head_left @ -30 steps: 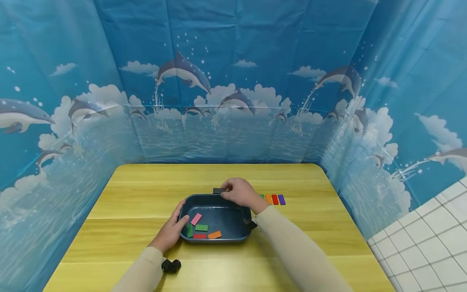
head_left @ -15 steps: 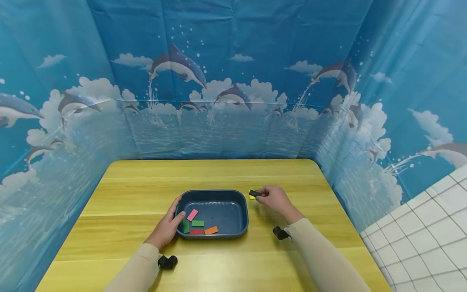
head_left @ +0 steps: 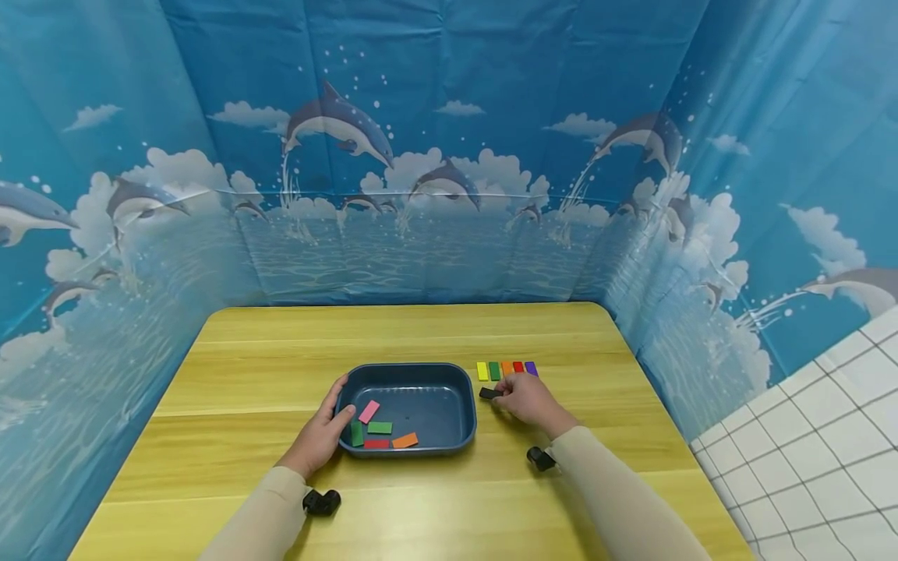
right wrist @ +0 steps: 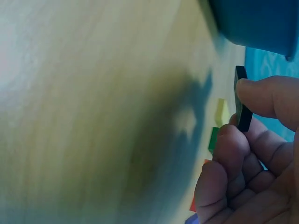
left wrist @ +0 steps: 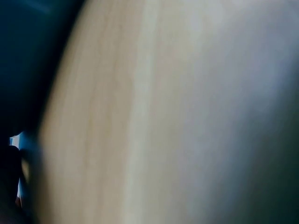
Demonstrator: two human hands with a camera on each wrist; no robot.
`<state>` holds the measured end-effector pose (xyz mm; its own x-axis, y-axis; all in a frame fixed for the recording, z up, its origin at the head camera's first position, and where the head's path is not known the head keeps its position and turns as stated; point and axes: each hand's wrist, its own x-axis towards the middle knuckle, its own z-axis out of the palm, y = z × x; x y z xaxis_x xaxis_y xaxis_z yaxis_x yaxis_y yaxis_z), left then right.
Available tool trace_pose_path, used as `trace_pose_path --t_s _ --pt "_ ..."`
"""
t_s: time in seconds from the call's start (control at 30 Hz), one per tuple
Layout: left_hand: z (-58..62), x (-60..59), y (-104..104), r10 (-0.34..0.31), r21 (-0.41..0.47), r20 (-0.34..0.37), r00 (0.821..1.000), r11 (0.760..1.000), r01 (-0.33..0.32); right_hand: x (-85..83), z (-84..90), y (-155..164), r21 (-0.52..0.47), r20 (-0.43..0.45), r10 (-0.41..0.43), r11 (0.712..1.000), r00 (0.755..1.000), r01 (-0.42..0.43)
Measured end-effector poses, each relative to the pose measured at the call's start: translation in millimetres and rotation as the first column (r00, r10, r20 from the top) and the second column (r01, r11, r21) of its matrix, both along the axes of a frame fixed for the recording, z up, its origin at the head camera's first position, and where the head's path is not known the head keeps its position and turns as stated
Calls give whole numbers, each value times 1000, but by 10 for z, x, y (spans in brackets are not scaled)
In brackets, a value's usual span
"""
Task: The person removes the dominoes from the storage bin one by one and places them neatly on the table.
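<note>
My right hand (head_left: 529, 401) pinches a black domino block (head_left: 490, 393) between thumb and fingers, just in front of a row of coloured blocks. In the right wrist view the black block (right wrist: 240, 100) is held on edge above the table. Gripping the left end of a dark blue tray (head_left: 438, 417), my left hand (head_left: 317, 436) has its thumb over the rim and its fingers along the outside. Inside the tray lie a pink block (head_left: 369, 411), two green blocks (head_left: 380, 428), a red block (head_left: 376, 444) and an orange block (head_left: 404, 441).
Right of the tray, the row runs from a yellow block (head_left: 482, 372) through a green block (head_left: 494, 371), orange block (head_left: 507, 368) and red block (head_left: 518, 366) to a purple block (head_left: 531, 368). A dolphin-print curtain (head_left: 421, 257) stands behind the wooden table (head_left: 281, 343).
My right hand has carried the black block from behind the tray to the right, then toward me, uncovering the row. My left hand stays at the tray.
</note>
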<state>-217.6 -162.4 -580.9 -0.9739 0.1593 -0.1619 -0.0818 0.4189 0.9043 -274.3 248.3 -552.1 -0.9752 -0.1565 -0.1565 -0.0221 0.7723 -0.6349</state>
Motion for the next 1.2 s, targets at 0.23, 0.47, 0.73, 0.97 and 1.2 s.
trace_pose_path --t_s 0.23,0.47,0.73,0.97,1.2 --pt "-6 -7 11 -3 26 3 1000 1000 3 -5 -93 -26 70 -17 -3 998 1000 4" --pt "-15 -5 17 4 16 5 1000 1000 -4 -13 -147 -28 88 -32 -15 996 999 18" --pt "-13 -4 14 9 5 4 1000 1000 -9 3 -158 -33 93 -63 75 993 995 -69" --pt "-20 -8 8 6 3 9 1000 1000 -6 -10 -165 -70 83 -52 130 989 990 -126" --pt "-33 -26 9 7 6 1 1000 1000 -7 14 -176 -77 85 -60 128 989 990 -123"
